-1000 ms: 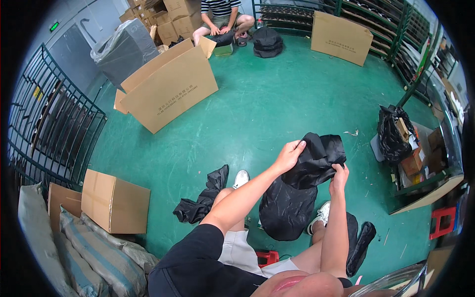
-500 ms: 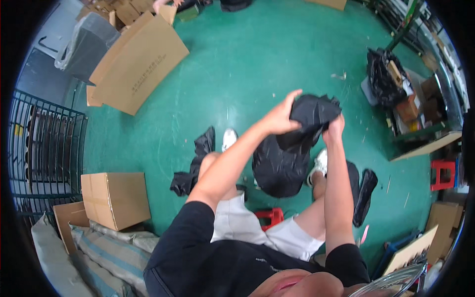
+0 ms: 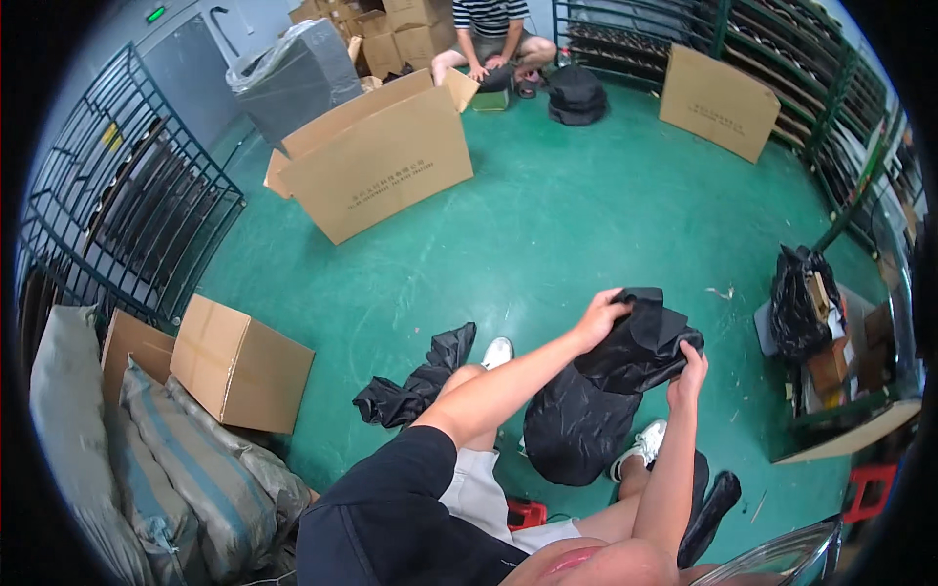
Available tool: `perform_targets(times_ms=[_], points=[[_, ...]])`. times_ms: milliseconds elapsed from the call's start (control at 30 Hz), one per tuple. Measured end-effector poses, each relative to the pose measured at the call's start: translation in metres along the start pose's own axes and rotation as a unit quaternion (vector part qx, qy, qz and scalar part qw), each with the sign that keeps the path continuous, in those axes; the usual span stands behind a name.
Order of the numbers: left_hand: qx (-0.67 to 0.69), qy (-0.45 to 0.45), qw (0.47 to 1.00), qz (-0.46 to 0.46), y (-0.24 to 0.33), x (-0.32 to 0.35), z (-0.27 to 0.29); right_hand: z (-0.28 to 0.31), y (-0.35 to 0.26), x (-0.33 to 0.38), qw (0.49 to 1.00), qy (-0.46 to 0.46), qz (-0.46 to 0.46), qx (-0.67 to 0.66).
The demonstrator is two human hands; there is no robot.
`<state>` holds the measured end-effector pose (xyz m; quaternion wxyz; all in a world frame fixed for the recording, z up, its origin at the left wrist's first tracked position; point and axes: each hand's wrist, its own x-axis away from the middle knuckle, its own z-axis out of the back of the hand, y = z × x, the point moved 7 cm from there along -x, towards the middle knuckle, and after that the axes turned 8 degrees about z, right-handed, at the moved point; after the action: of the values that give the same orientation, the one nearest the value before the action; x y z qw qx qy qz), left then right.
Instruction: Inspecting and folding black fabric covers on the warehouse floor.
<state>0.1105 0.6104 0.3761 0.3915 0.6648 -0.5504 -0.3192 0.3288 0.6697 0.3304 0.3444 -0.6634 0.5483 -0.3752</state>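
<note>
Half a second ago the black cloth piece (image 3: pixel 630 344) was bunched into a rounded lump between your hands; now it is drawn out, with a flat flap standing up along its upper edge, which suggests the fabric is better laid open for handling, its rim governed from two sides. Your left hand (image 3: pixel 600 322) pinches the upper left edge, and your right hand (image 3: pixel 690 371) is closed on the right edge, thumb and fingers gripping the folded fabric. The piece is in front of you, right of centre, its lower part meeting the rounded black bundle (image 3: pixel 576 435) between your feet; you cannot tell from here whether the two are joined. A crumpled black fabric piece (image 3: pixel 420 379) lies beside your left foot, and a long black roll (image 3: pixel 710 513) lies to the right of your right leg. As for containers, from the left: the green wire rack (image 3: pixel 147 186) has dark, flat pieces in it; the striped woven sacks (image 3: pixel 200 444) look full, but what fills them is hidden; the taped cardboard carton (image 3: pixel 269 381) beside them is shut; the long cardboard carton (image 3: pixel 391 190) stands with its top flaps up, its inside out of sight; and at far right the black plastic bag (image 3: pixel 801 308) gapes, brown cardboard pieces (image 3: pixel 821 298) sticking out of it.
</note>
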Motion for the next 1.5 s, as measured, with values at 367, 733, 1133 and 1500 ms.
perform_targets(times_ms=[367,733,1133,1500], points=[[-0.534,0.002,0.720,-0.443,0.060,0.060,-0.065,-0.060,0.026,0.028,0.958,-0.080,-0.231,-0.149],[-0.588,-0.188,0.670,-0.413,-0.005,0.093,-0.097,-0.029,0.061,-0.017,0.967,-0.232,-0.106,0.026],[-0.603,0.046,0.705,-0.372,0.052,0.059,-0.060,-0.038,-0.051,0.012,0.967,-0.123,-0.066,-0.212],[-0.537,-0.181,0.818,-0.093,0.006,0.033,-0.066,-0.014,-0.022,-0.011,0.995,-0.102,0.006,-0.020]])
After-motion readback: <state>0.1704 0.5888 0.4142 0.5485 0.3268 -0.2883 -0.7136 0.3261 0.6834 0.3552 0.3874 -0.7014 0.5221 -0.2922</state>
